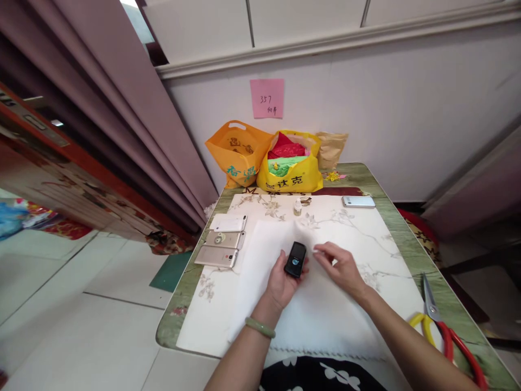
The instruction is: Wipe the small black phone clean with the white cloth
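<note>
My left hand is wrapped round a small black mobile phone, tilted above the white paper sheet. A round bluish patch shows on the lower half of the phone. Just right of it hovers my right hand, thumb and fingertips drawn together in a pinch and apart from the phone. Whatever may be between those fingertips is too small to make out. A little clear bottle stands beyond the phone, with a small dark item beside it.
Several phones lie about: a white one, two gold ones at left, a silver one at far right. Scissors lie near the right edge. An orange bag, yellow bag and paper pouch line the back.
</note>
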The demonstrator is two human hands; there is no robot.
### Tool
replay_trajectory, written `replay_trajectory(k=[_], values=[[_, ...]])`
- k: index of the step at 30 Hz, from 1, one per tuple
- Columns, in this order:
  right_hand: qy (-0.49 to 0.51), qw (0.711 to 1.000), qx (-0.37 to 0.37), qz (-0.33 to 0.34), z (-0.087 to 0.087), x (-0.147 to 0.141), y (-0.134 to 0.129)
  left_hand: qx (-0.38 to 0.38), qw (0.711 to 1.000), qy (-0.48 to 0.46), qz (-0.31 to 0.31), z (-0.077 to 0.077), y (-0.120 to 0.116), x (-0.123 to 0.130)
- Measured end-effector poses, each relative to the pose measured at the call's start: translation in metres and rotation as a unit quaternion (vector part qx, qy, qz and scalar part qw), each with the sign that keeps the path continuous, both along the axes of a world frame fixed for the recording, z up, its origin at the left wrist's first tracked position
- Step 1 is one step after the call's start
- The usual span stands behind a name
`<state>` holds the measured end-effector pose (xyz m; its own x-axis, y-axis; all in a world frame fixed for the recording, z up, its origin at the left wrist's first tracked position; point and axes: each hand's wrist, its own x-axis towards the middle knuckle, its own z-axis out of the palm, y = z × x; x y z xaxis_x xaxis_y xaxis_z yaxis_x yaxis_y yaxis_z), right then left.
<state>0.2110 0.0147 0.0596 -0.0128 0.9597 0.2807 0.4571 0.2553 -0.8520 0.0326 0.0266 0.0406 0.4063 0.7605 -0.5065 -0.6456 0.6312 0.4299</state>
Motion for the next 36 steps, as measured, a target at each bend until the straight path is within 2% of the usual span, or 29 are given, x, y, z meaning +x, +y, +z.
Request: replay_trajectory(k=[2, 3, 6, 8, 13, 17, 22, 25, 28, 32, 36], values=[[-0.041, 0.992, -0.028, 0.116, 0.003, -0.006, -0.004, 0.007, 0.999, -0.04, 0.014, 0.0, 0.003, -0.002], [-0.052, 0.99, -0.038, 0.127, 0.003, -0.009, -0.005, 0.01, 0.998, -0.057, 0.013, 0.0, 0.004, -0.004], [-0.082, 0.996, -0.006, 0.037, -0.002, -0.02, -0.003, 0.008, 0.996, -0.089, -0.011, -0.003, 0.006, -0.011], [-0.132, 0.99, 0.039, 0.019, -0.009, -0.03, -0.003, -0.001, 0.996, -0.091, -0.008, -0.006, 0.005, -0.015], [-0.262, 0.947, 0.103, 0.156, -0.032, -0.053, -0.024, -0.045, 0.998, -0.046, 0.013, -0.013, -0.001, -0.02], [-0.289, 0.935, 0.098, 0.183, -0.042, -0.053, -0.032, -0.037, 0.999, -0.011, 0.024, -0.014, -0.006, -0.014], [-0.291, 0.939, 0.04, 0.178, -0.043, -0.047, -0.006, 0.033, 0.998, -0.051, -0.013, -0.01, -0.004, -0.007], [-0.307, 0.94, -0.011, 0.145, -0.041, -0.043, 0.015, 0.069, 0.995, -0.069, -0.011, -0.005, -0.004, -0.007], [-0.327, 0.938, -0.04, 0.112, -0.037, -0.035, 0.022, 0.078, 0.994, -0.07, -0.017, -0.002, -0.005, -0.008], [-0.334, 0.934, 0.019, 0.127, -0.031, -0.025, -0.005, 0.083, 0.994, -0.068, -0.021, -0.004, -0.006, -0.011], [-0.322, 0.921, 0.059, 0.213, -0.022, -0.028, -0.037, 0.027, 1.0, 0.005, -0.01, -0.011, -0.006, -0.014]])
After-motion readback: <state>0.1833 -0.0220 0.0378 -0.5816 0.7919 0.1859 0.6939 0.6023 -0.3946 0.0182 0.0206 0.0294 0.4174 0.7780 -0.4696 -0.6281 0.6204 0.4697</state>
